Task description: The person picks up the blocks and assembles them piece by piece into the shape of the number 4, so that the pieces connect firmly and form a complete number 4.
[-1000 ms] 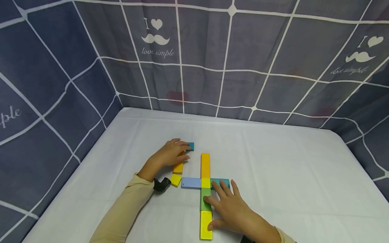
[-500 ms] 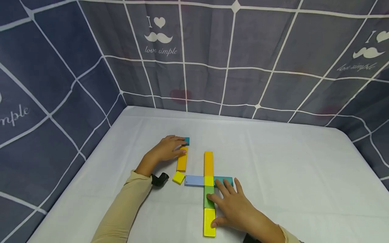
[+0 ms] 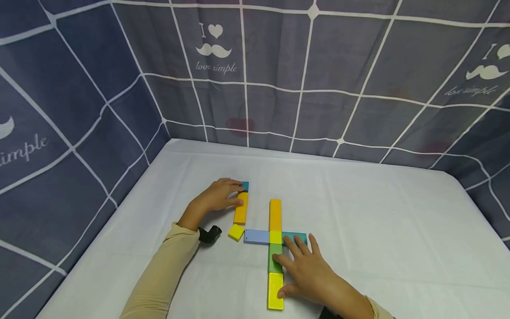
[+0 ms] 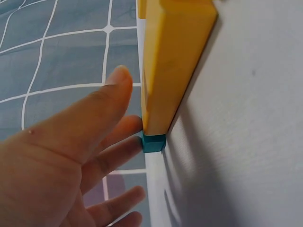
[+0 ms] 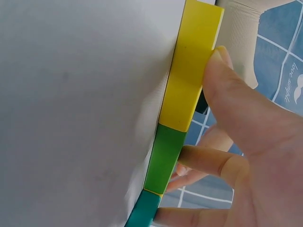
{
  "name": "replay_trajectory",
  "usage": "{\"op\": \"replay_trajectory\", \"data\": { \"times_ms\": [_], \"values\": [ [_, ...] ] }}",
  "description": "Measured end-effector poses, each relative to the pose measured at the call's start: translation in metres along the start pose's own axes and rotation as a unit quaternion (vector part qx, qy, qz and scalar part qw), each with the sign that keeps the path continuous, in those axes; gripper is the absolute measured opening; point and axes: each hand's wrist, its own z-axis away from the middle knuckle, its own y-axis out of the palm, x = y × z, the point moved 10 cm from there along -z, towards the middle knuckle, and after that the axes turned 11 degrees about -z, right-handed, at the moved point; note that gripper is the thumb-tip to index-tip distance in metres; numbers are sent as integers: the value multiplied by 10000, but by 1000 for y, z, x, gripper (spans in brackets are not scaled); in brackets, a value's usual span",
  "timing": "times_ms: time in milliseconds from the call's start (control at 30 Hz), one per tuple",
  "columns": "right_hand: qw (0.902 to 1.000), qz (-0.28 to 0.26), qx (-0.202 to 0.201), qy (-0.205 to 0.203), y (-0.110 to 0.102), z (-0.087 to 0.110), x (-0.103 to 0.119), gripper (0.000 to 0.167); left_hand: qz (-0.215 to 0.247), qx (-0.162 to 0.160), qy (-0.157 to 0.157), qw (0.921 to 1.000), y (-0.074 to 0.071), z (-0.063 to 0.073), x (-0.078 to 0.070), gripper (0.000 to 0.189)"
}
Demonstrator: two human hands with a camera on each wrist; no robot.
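Observation:
My left hand reaches to the far end of a short teal block, its straight fingertips at the block's side. That block abuts the far end of a long orange block; the thumb stands off the orange side in the left wrist view. My right hand is spread beside a cross of flat blocks. Its thumb lies at the long yellow block, one finger at the green block, another at the teal arm block. An orange block, a yellow square and a light-blue block complete the cross.
A loose yellow square block lies tilted between the left orange block and the light-blue one. Black wrist gear hangs under the left wrist. A white cloth covers the table, with grey-blue patterned curtain behind and at the sides.
The short teal block has slid left and now lines up with the end of the left orange block. My left hand has shifted left with it. The right hand stays on the cross.

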Motion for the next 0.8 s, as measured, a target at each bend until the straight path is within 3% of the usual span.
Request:
{"op": "replay_trajectory", "data": {
  "times_ms": [800],
  "values": [
    [10000, -17, -4, -35, 1, 0, -2, 74, -200, -43, -7, 9998, 2, 0, -3, 51]
  ]
}}
